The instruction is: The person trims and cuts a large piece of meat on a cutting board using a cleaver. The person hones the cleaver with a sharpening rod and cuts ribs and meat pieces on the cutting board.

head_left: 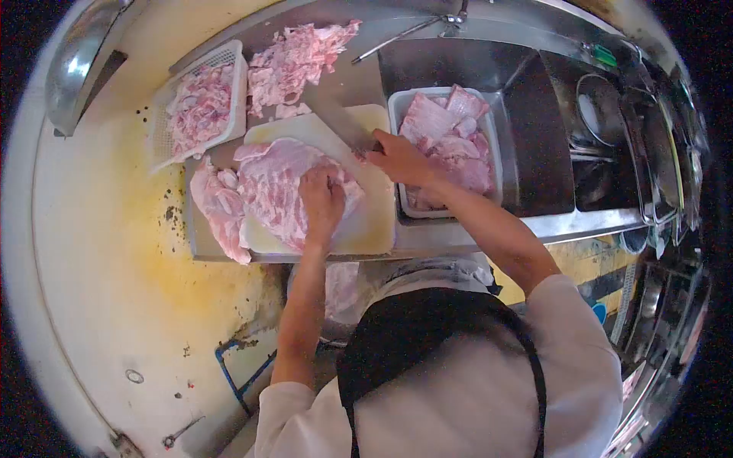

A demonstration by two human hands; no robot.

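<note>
Nearest, the black apron [427, 328] faces the near edge of the metal desk [363, 84]. The board [374, 221] lies along that edge, presumably for easy reach. On it the slab [279, 183], 1 broad sheet of raw meat, covers the left and middle, spread flat, which probably gives it a steady seat. A smaller cut [215, 210] lies just beside the slab, to its left. The left hand [322, 198] rests on the right part of the slab with fingers bent, apparently to steady it; whether it grips the meat or only presses down cannot be told. Somewhat farther and to the right, the right hand [401, 159] is closed firmly around the knife [336, 122], whose wide blade points far left across the far part of the board; whether the blade touches anything is unclear. The tub [498, 153], right of the board, carries larger pieces [427, 122], and the basket [241, 99], far left, carries small trimmings [202, 99]; the 2 probably stand on opposite sides to keep these sorts apart. Beyond the board, a loose pile [294, 69] of scraps lies directly on the desk. To the far right is the sink [534, 130].
</note>
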